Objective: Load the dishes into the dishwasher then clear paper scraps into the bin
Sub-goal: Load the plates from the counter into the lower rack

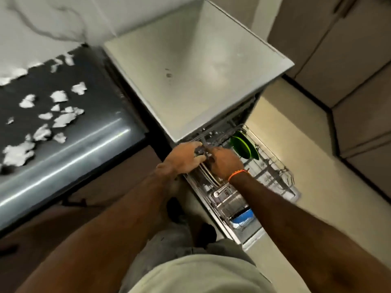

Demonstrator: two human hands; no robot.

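Both my hands meet over the pulled-out dishwasher rack. Left hand and right hand curl around something dark between them; too blurred to name, and I cannot tell how firmly either grips. Green plate stands upright in the rack. Paper scraps litter the dark counter, well apart.

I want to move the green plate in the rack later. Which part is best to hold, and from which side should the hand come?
Probably grip the green plate by its upper rim, coming from above. It stands on edge in the pulled-out rack, so the top rim is free while the lower edge sits among the wires. The right hand is nearest.
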